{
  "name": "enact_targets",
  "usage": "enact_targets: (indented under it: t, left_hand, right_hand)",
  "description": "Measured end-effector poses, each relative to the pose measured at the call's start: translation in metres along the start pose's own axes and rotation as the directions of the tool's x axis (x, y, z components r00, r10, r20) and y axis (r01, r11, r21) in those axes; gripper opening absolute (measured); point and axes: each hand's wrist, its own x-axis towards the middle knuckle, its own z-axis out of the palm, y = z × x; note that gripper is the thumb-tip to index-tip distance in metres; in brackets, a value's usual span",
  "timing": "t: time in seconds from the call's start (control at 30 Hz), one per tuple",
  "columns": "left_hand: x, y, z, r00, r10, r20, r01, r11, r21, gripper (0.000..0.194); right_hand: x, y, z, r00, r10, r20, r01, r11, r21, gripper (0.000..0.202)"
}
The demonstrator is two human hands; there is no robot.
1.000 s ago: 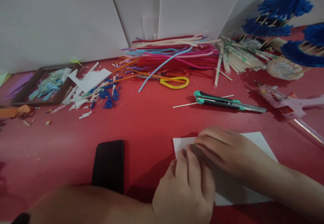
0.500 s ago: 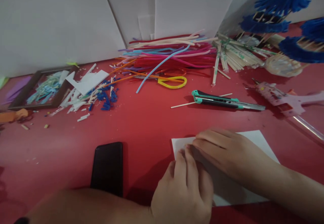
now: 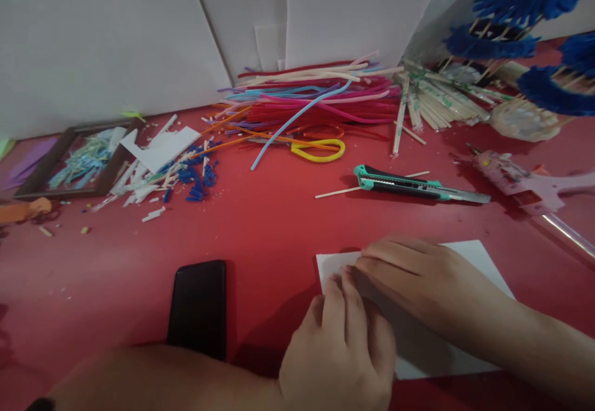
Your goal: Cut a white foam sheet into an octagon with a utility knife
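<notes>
A white sheet (image 3: 432, 352) lies on the red table at the lower right, under both hands. My left hand (image 3: 341, 343) rests over its left part, fingers bent and pressed together; whatever is beneath the fingertips is hidden. Across the sheet's upper part lies my right hand (image 3: 418, 274), its fingers close together and reaching toward the left fingertips. What the right fingertips hold, if anything, cannot be seen. Beyond the sheet is a green and black utility knife (image 3: 402, 185) with its blade out, lying over a thin stick (image 3: 335, 193).
A black phone (image 3: 198, 309) lies beside the left forearm. Yellow-handled scissors (image 3: 318, 150) sit before piled pipe cleaners (image 3: 316, 104). A pink glue gun (image 3: 525, 181), wrapped sticks (image 3: 446, 98) and blue-topped models (image 3: 493, 39) are right; a brown frame (image 3: 30, 178) and scraps are left.
Both hands keep nearly the same pose on the sheet. The whole view has shifted very slightly.
</notes>
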Motion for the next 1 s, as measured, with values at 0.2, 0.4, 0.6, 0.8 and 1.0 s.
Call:
enact_targets:
  t: [0.2, 0.4, 0.6, 0.8, 1.0]
  left_hand:
    - [0.0, -0.001, -0.002, 1.0, 0.01, 0.026, -0.01, 1.0, 0.003, 0.018]
    - [0.002, -0.002, -0.002, 1.0, -0.011, 0.022, 0.011, 1.0, -0.003, 0.017]
    - [0.006, -0.001, -0.003, 1.0, -0.028, 0.01, 0.028, 1.0, 0.013, 0.019]
    - [0.003, -0.003, -0.003, 0.999, -0.005, 0.042, 0.004, 1.0, 0.02, 0.014]
    - [0.002, -0.003, -0.003, 0.997, 0.016, 0.069, -0.017, 1.0, 0.013, 0.013]
  right_hand:
    - [0.002, -0.001, -0.002, 1.0, -0.004, 0.009, 0.004, 1.0, -0.009, 0.032]
    - [0.0, 0.001, 0.003, 1.0, 0.031, -0.003, -0.031, 0.999, 0.017, 0.027]
    - [0.0, 0.005, 0.003, 0.997, 0.079, -0.017, -0.074, 0.98, 0.184, 0.029]
    - [-0.008, 0.042, -0.016, 0.939, 0.319, -0.131, -0.301, 0.944, 0.139, 0.017]
    - [-0.027, 0.09, -0.015, 0.923, 0.35, -0.158, -0.375, 0.909, -0.18, 0.029]
